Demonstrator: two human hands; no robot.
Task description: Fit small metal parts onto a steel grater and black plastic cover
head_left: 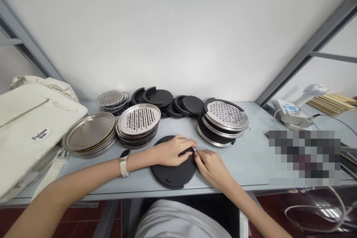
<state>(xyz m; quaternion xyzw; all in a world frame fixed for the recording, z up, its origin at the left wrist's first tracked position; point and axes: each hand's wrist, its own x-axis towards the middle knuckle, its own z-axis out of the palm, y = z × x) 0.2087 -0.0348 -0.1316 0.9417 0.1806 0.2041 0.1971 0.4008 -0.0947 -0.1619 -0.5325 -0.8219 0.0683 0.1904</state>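
A round black plate lies flat on the table near its front edge, with a raised rim piece and a small dark hole. Across its top rests my left hand, palm down, fingers stretched out and thumb apart. My right hand is closed in a pinch at the plate's right edge, on a small shiny metal piece. The fingertips partly cover that piece, so its full shape is hidden. Just beyond my right hand stands a stack of perforated metal grater discs and black rimmed plates.
Left of the plate stand a stack of grater discs and a stack of plain metal discs. Black plates and small graters sit along the wall. A cream bag fills the left end; a white scanner stands right.
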